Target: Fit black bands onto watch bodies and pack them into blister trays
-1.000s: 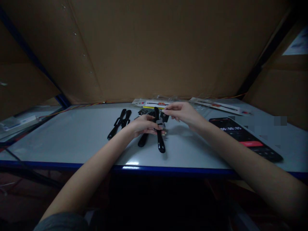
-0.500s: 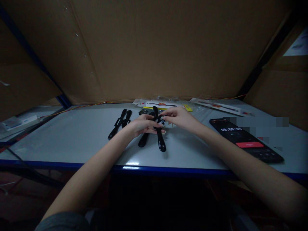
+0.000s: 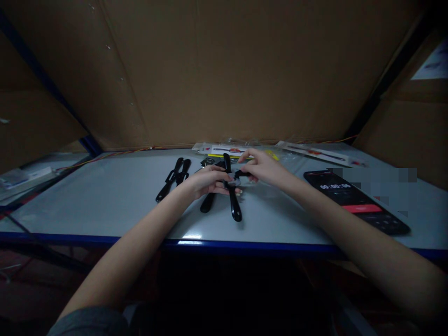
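Over on the far left of your bench, past the blue-edged white tabletop (image 3: pixel 105 224), a white packaged item (image 3: pixel 24 177) sits on a lower shelf, and a thin orange wire (image 3: pixel 115 156) runs along the back. Moving right, a black double-handled tool (image 3: pixel 173 178) lies flat on the top, well clear of your hands. Next is your left hand (image 3: pixel 208 182), fingers curled and closed around the black handle (image 3: pixel 233 205) of the middle tool, which lies lengthwise on the tabletop, with another black handle (image 3: pixel 209 202) just beside your palm. Small dark metal bits (image 3: pixel 209 161) sit just behind that hand. Your right hand (image 3: pixel 262 167) is just to the right, thumb and fingertips (image 3: pixel 243 156) pinched narrow on a small black piece (image 3: pixel 242 173), right by a shiny, clear-looking bit (image 3: pixel 234 178) on the tool; can't tell exactly what that bit is. Behind them are plastic-wrapped tool packets (image 3: pixel 227 150), and further right another packet (image 3: pixel 322 154). Far right, your phone (image 3: pixel 353 203) lies face up showing a timer, partly next to a blocky blurred patch.
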Tool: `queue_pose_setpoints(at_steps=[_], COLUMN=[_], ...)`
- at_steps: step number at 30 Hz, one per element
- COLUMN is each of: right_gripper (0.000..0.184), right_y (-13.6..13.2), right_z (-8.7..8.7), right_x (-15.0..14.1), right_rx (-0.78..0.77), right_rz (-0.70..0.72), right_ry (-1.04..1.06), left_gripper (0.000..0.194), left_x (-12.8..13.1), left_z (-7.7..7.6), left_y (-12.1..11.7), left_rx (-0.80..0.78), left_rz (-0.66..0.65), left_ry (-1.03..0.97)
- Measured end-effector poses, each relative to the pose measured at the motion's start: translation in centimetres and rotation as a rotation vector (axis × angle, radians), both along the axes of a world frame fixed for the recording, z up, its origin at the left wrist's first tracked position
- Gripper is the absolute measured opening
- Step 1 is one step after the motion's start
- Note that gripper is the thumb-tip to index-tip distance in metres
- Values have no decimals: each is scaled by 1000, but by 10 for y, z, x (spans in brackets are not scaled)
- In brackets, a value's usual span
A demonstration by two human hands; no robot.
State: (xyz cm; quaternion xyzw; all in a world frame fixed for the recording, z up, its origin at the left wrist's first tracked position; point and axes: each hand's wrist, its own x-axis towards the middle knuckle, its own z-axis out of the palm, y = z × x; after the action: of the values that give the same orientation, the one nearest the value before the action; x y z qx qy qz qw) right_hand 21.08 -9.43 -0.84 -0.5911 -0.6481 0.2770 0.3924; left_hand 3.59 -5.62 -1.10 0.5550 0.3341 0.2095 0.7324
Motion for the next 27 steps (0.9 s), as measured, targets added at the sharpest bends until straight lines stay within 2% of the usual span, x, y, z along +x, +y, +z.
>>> queue_pose_setpoints(at_steps=[2,5,7,11,15,19,27], right_gripper=[22,11,8,16,19,19,33], right_y=[-1,-2,-3,-5,-5,-3,2], right_z=[2,1,-2,-9,-13,-17,-22], right_x=[-3,-9,-11,-14,-15,-15,-18], right_rx=[-58,-75,-70,-51,-21,86,220], right_rz=[29,71,71,74,36,-8,-23], right_ry=[125,165,103,-33,-116,-191,-286], left_gripper=[22,18,16,16,15,11,28], left_x=[1,1,1,1,2,2,1], left_z=[1,2,3,4,4,3,1], left_y=[0,1,1,1,0,-1,-3], left_rx=[1,-5,-33,-93,-65,-9,30], left_rz=[9,-8,-21,-3,-19,-46,-32], left_ry=[2,4,0,-14,-24,-10,23])
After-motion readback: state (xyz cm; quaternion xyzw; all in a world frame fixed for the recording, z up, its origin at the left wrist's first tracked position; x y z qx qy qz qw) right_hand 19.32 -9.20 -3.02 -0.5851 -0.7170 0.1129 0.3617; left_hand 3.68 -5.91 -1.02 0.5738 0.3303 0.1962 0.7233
